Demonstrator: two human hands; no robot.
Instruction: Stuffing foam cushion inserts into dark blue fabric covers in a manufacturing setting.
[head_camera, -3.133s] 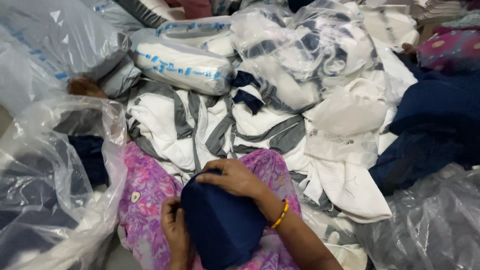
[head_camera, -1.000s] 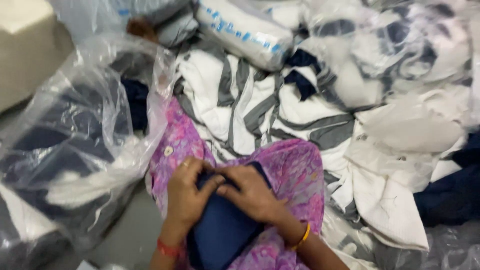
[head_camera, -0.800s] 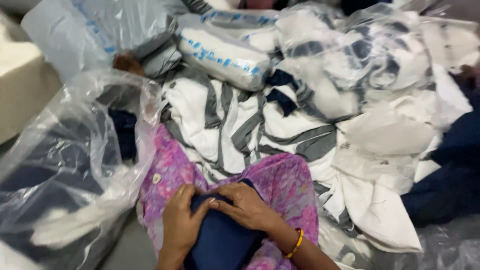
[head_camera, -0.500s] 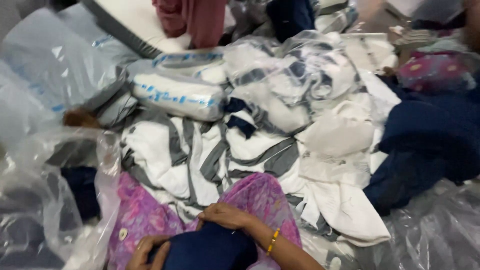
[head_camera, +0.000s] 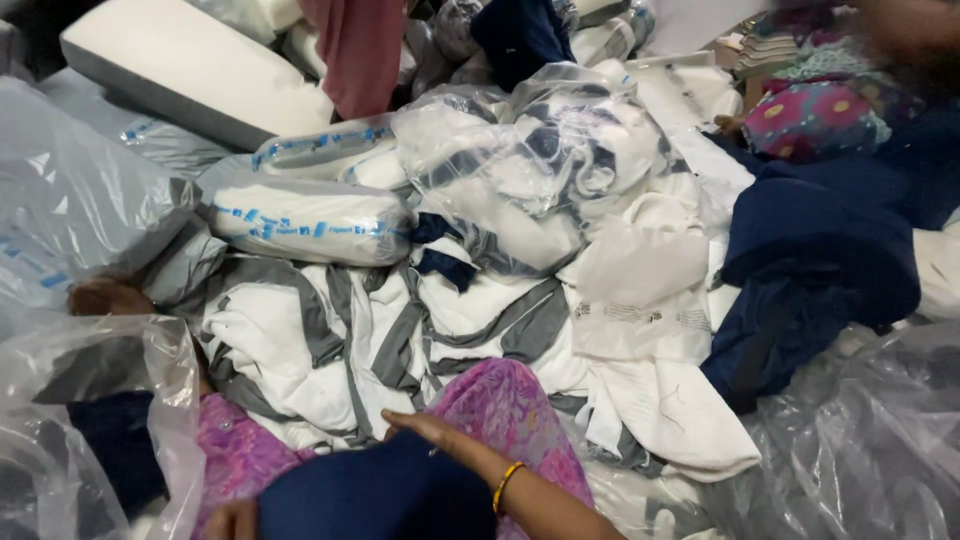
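Resting flat on a folded navy garment (head_camera: 375, 495) in the lap, the right hand (head_camera: 425, 432) has slid to its upper edge, fingers extended and gripping nothing, as the view has swung up over the heap of grey-and-white striped clothes (head_camera: 400, 330). Only part of the left hand (head_camera: 232, 520) shows at the garment's left end, so I cannot tell its grasp. Pressing looks nearly finished, the garment's long axis lying left to right across the pink-clad knees (head_camera: 510, 410).
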